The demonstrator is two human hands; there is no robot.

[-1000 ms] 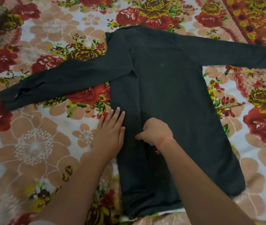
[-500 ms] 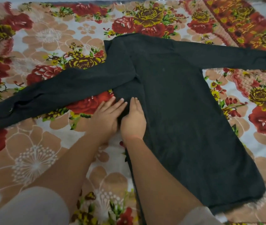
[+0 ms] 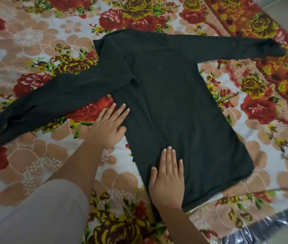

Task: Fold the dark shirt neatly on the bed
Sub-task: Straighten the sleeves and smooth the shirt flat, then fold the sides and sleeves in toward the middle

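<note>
Head view: the dark shirt [image 3: 175,106], a soft matte knit, lies flat mid-bed on a floral bedsheet [image 3: 39,162] of red roses and tan blossoms. One shirt arm [image 3: 51,101] stretches left and the other to the far right. The left hand [image 3: 108,125] rests open, fingers straight, at the shirt's left edge. The right hand [image 3: 167,180] presses flat near the hem. A white sleeve [image 3: 39,213] blocks the near-left corner. Crinkled clear plastic [image 3: 271,224] covers the near-right mattress edge.
</note>
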